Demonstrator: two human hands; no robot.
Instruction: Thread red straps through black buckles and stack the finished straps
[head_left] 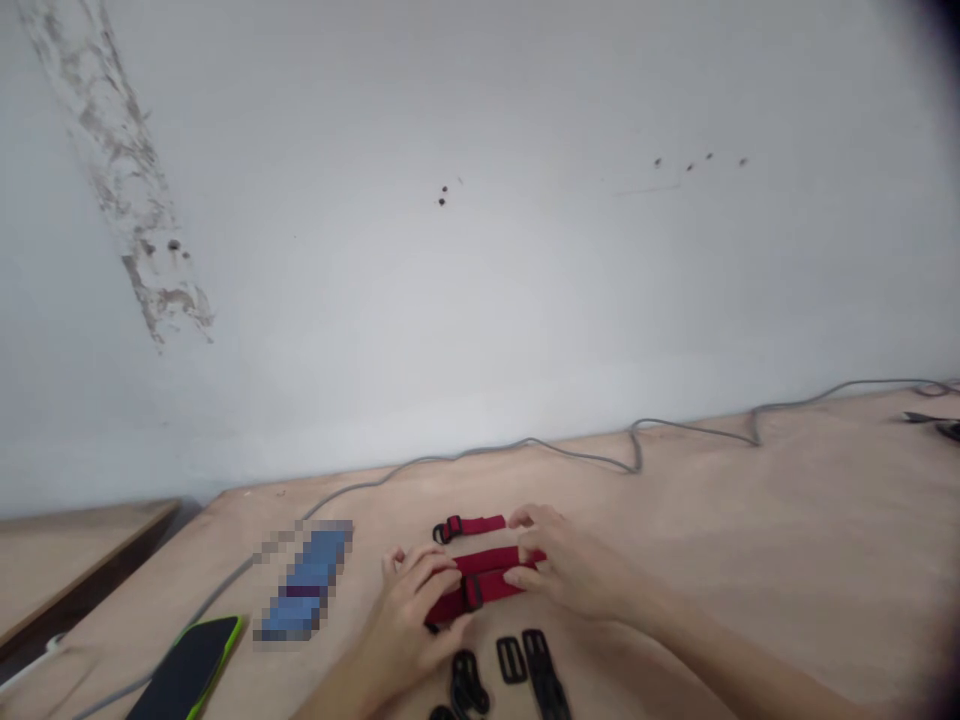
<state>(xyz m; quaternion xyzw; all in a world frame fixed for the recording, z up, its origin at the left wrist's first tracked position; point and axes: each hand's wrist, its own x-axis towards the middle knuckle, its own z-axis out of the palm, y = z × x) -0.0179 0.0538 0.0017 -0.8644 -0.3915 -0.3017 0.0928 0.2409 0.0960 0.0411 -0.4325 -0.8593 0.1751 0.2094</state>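
A red webbing strap lies doubled on the table, with a black slider buckle on its nearer run. My left hand grips the strap's left end, its fingers curled over the webbing and its thumb on the near side. At the other end, my right hand holds the strap between thumb and fingers. Just beyond lies a shorter red strap with a black buckle at its left; its right end reaches my right fingertips. Closer to me are a black slider and black buckle pieces.
A phone in a green case rests at the front left. Beyond it is a pixelated blue item. A grey cable runs along the table's back edge beside the wall. Dark objects sit at the far right.
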